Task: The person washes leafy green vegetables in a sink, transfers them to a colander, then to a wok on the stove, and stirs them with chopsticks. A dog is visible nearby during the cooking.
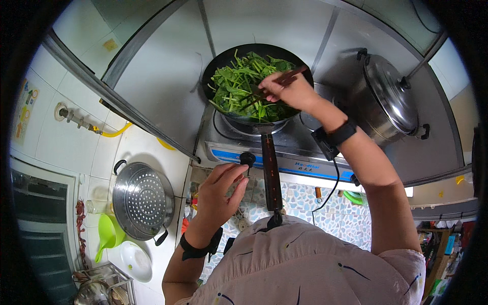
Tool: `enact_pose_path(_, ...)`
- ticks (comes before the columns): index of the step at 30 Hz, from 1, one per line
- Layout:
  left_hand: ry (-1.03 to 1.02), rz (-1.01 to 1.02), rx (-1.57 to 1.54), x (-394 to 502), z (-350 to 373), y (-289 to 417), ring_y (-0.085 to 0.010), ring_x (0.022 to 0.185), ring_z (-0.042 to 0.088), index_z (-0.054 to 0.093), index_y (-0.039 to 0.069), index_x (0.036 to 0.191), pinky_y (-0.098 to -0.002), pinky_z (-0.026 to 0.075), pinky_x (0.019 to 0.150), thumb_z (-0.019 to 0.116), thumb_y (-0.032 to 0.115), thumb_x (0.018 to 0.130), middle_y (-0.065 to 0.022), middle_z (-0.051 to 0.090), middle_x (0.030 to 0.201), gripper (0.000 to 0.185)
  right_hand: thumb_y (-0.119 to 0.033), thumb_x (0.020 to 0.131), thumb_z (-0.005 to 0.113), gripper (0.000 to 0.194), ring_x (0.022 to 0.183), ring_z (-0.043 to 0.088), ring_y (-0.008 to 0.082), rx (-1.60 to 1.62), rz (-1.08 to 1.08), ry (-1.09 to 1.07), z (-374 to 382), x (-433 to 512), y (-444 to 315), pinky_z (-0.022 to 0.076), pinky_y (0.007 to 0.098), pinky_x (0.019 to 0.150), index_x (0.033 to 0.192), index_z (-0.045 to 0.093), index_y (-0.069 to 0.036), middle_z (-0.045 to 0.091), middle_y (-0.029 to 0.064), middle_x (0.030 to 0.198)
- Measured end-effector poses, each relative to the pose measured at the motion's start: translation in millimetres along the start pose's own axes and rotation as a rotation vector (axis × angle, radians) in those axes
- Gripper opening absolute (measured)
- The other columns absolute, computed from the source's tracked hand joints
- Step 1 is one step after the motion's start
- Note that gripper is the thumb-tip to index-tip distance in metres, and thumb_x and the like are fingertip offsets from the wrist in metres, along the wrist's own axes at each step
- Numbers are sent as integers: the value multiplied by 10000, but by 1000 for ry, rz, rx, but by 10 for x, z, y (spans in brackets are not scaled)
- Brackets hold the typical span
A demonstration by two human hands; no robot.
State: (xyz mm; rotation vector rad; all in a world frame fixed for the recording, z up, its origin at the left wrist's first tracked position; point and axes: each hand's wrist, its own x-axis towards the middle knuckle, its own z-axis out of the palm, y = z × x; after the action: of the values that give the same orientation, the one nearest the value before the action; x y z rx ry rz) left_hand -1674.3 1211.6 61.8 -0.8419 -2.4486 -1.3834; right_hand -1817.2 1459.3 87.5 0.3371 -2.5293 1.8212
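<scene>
Dark wooden chopsticks (pixel 290 77) are held in my right hand (pixel 284 89), over the right part of a black wok (pixel 256 48). Their tips go down among leafy greens (pixel 236 85) with green stems, which fill much of the wok. The wok rests on the left burner of a gas stove (pixel 244 145), its dark handle (pixel 271 171) pointing towards me. My left hand (pixel 223 188) is left of that handle with nothing in it, fingers bent and thumb apart. Its fingertips are close to the black stove knob (pixel 248 158); whether they touch it cannot be told.
A lidded steel pot (pixel 385 99) stands at the right of the stove. Metal splash panels (pixel 263 23) surround the stove. On the left counter are a perforated steamer tray (pixel 145 200), a green ladle (pixel 108 232), a white plate (pixel 135 261) and a glass jar (pixel 99 207).
</scene>
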Motion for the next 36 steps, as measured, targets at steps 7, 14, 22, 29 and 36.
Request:
enact_pose_path(7, -15, -123, 39, -181, -134, -188, -203, 723, 619, 607, 32, 982, -278, 488, 641, 627, 33, 754, -102, 594, 926, 228, -206, 833, 585, 186, 613, 610, 214, -350, -121, 244, -28, 151, 381, 472, 295, 571, 879, 646, -37, 635, 116, 696)
enact_pose_path(14, -33, -186, 131, -432, -267, -256, -218, 712, 620, 613, 41, 966, -289, 493, 632, 618, 37, 758, -112, 599, 919, 208, -199, 873, 520, 202, 584, 572, 137, -192, -109, 225, -143, -90, -65, 463, 270, 538, 880, 625, -26, 610, 72, 679)
enact_pose_path(22, -10, -186, 119, -600, -300, -195, -207, 704, 619, 591, 69, 1029, -287, 485, 604, 607, 63, 772, -101, 602, 906, 258, -30, 802, 519, 81, 615, 500, 83, -590, -132, 251, -226, 9, -48, 420, 213, 558, 848, 583, -11, 565, 24, 690)
enact_pose_path(29, -11, -214, 104, -709, -335, -222, -209, 749, 628, 603, 47, 1016, -281, 502, 643, 604, 90, 796, -125, 611, 893, 223, -56, 825, 447, 139, 611, 547, 127, -292, -136, 87, 187, -86, 17, 467, 252, 555, 781, 546, 31, 580, 85, 754)
enact_pose_path(36, 3, -264, 132, -797, -388, -252, -213, 744, 624, 604, 47, 1010, -295, 496, 652, 601, 45, 789, -120, 612, 866, 222, -306, 923, 339, 395, 562, 525, 131, -378, -159, 340, -610, -150, -280, 441, 271, 530, 891, 595, -7, 610, 61, 750)
